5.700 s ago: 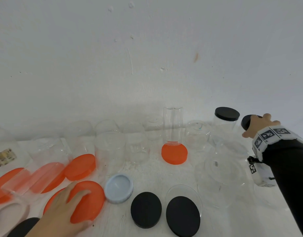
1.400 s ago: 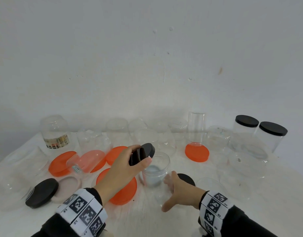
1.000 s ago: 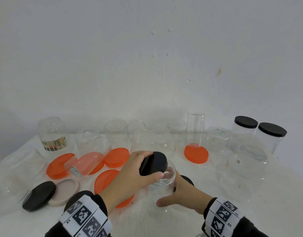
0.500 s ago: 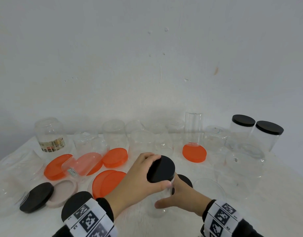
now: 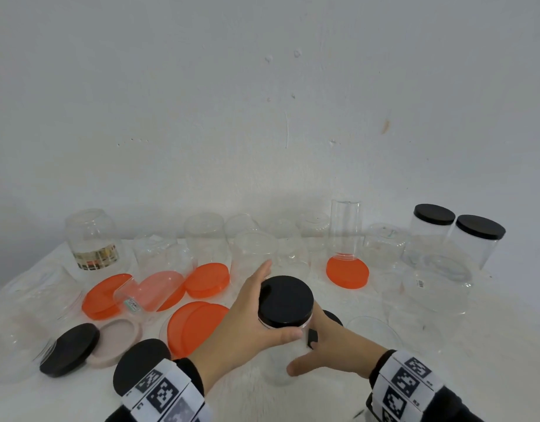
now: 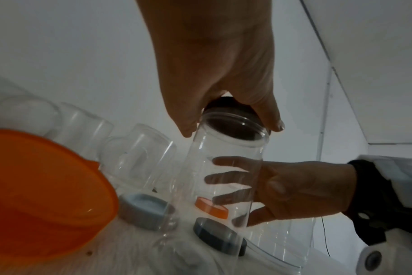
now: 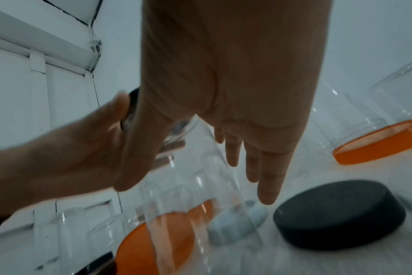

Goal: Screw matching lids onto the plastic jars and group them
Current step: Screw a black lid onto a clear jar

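A clear plastic jar [image 5: 281,363] stands upright on the white table in front of me. A black lid [image 5: 290,303] sits flat on its mouth. My left hand [image 5: 276,300] grips the lid's rim from the left, thumb near me and fingers on the far side. My right hand [image 5: 305,354] holds the jar's body from the right. In the left wrist view the lid [image 6: 233,109] caps the jar [image 6: 223,167], and the right hand's fingers [image 6: 231,176] show through the wall. The right wrist view shows the blurred jar [image 7: 200,195] beside my palm.
Two jars with black lids [image 5: 433,214] [image 5: 480,226] stand at the back right. Several open clear jars line the wall. Orange lids [image 5: 208,280] [image 5: 195,327] [image 5: 348,272], a beige lid [image 5: 116,336] and loose black lids [image 5: 70,353] [image 5: 141,363] [image 7: 339,215] lie around.
The left hand brought the tilted black lid down onto the jar's mouth, where it now lies flat. The right hand closed on the jar's side and stays there.
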`<act>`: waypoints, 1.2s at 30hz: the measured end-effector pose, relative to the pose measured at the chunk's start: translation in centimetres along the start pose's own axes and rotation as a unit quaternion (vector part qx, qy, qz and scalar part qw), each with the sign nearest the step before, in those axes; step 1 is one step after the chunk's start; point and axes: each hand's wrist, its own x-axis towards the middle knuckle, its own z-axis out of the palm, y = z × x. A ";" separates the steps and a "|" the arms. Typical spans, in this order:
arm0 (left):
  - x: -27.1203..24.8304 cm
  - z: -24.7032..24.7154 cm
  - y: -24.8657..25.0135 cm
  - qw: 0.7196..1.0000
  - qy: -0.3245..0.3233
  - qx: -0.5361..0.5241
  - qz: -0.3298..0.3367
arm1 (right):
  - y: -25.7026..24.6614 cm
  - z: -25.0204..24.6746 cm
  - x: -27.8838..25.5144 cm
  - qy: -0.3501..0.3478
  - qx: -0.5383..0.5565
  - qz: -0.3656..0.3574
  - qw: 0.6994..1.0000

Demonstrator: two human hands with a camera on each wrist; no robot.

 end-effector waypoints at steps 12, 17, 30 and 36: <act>-0.8 1.7 -2.7 0.994 -0.044 -0.092 -0.036 | -8.6 -3.4 -0.8 -0.023 -0.252 -0.090 0.963; -0.8 1.5 -2.9 0.992 -0.052 -0.106 -0.045 | -10.5 -2.9 0.1 -0.055 -0.368 -0.065 0.926; -0.6 1.7 -2.9 0.988 -0.064 -0.135 -0.039 | -13.7 -3.5 0.8 -0.117 -0.464 0.002 0.878; -0.6 1.6 -2.8 0.986 -0.084 -0.140 -0.026 | -14.1 -3.7 1.2 -0.135 -0.480 -0.012 0.867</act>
